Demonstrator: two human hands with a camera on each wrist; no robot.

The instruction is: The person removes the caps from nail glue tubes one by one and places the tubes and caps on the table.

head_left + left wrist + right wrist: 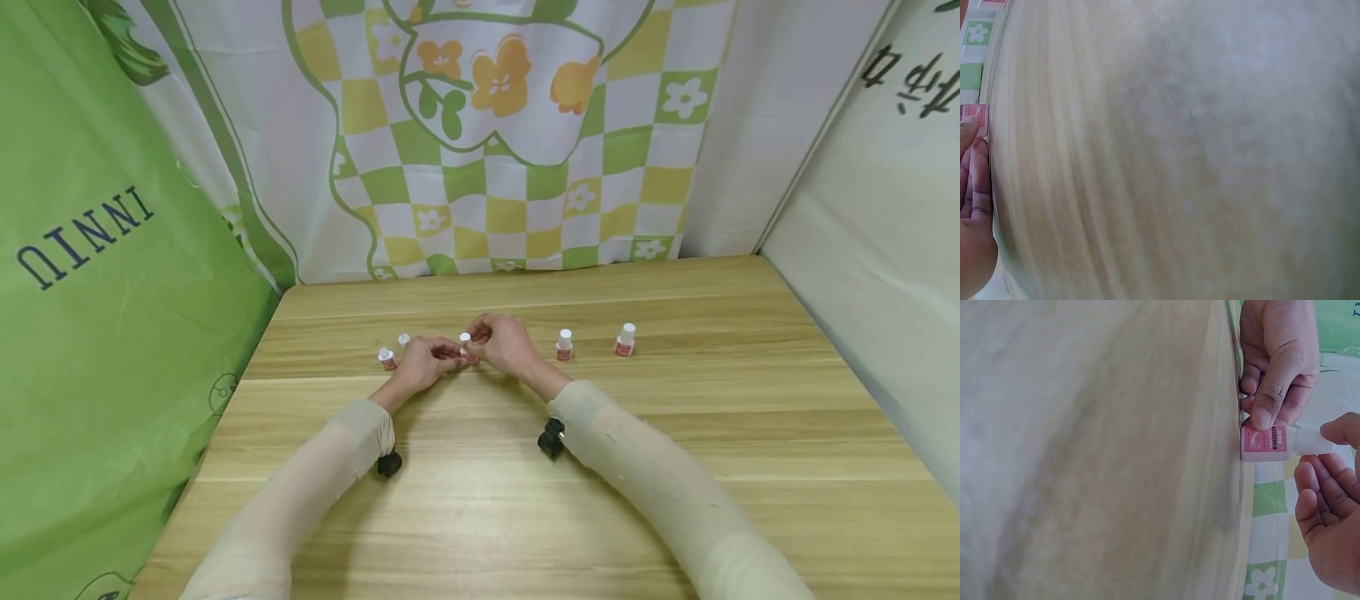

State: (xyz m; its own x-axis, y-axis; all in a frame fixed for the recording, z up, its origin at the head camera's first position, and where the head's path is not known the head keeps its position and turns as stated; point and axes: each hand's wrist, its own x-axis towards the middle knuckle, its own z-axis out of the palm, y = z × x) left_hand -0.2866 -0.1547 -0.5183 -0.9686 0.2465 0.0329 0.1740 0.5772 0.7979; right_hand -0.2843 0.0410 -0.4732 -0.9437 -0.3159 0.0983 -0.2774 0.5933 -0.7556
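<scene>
A small white bottle (1265, 444) with a pink label stands upright on the table, between both hands. My left hand (422, 364) pinches its body low down, the thumb lying across the label in the right wrist view. At the bottle's white cap (1313, 442) is my right hand (507, 344), holding it between thumb and fingers. Just left of my left hand stands another small bottle (387, 359) with a short, narrow top. A small white piece (403, 339) shows behind that hand, partly hidden.
To the right of my hands stand two more capped bottles, one nearer (564, 345) and one farther right (625, 340). The wooden table (480, 500) reaches a checkered curtain (510, 200) at the back. A green cloth (112, 275) hangs at the left, a white one (870, 225) at the right.
</scene>
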